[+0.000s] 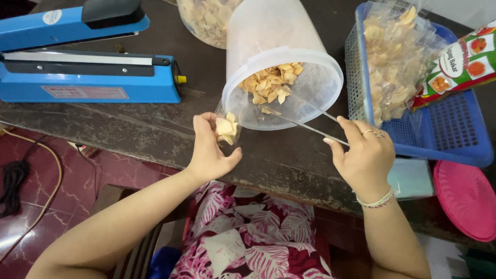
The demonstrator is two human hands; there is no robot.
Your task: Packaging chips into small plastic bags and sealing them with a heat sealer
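Observation:
My left hand (209, 150) holds a small clear bag (226, 129) with a few pale chips in it, right under the rim of a tipped translucent bucket (274, 36). A pile of chips (271, 85) lies at the bucket's mouth. My right hand (364, 155) grips metal tongs (302, 124), whose tips reach into the bucket's mouth toward the chips. Both hands hover over the front of the dark wooden table (155, 134).
A blue heat sealer (88, 67) stands at the back left. A blue plastic basket (454, 134) on the right holds clear bags of chips (392, 57) and a printed packet (460, 64). A pink lid (467, 199) lies at the lower right. Another chip bag (206, 18) sits behind the bucket.

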